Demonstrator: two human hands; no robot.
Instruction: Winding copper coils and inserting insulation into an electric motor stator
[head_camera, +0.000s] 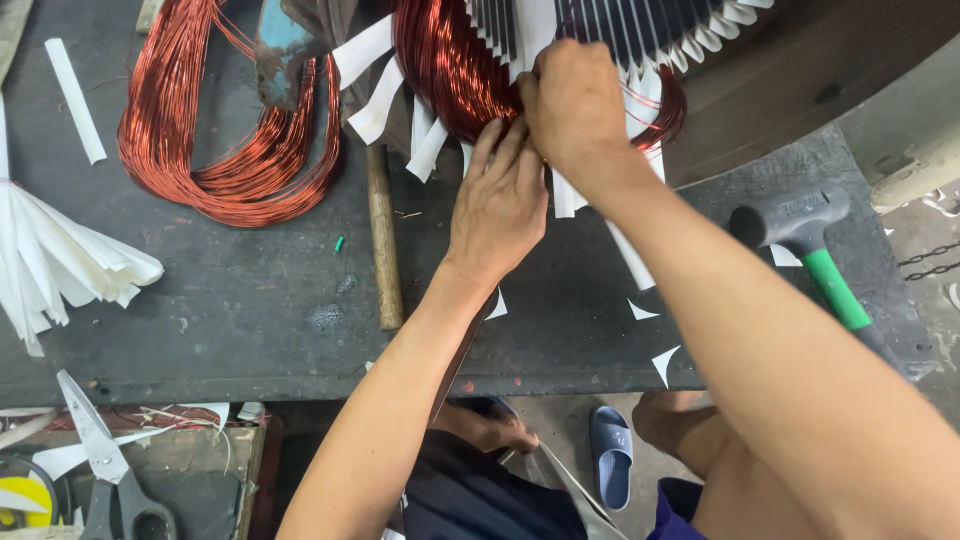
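Note:
A motor stator (640, 30) lies at the top of the dark workbench, with a bundle of copper winding wire (450, 65) bulging from it and white insulating paper strips (385, 100) sticking out around it. My left hand (497, 205) presses its fingers flat against the lower edge of the copper bundle. Just above and right of it, my right hand (575, 105) is closed on the coil wires and a paper strip at the stator's edge. What the right fingers pinch is hidden beneath the hand.
A loose copper wire coil (215, 165) lies at top left. A wooden stick (383, 240) lies upright on the bench (250, 300). A green-handled rubber mallet (805, 235) sits right; folded white papers (60, 265) left; scissors (105, 465) at lower left.

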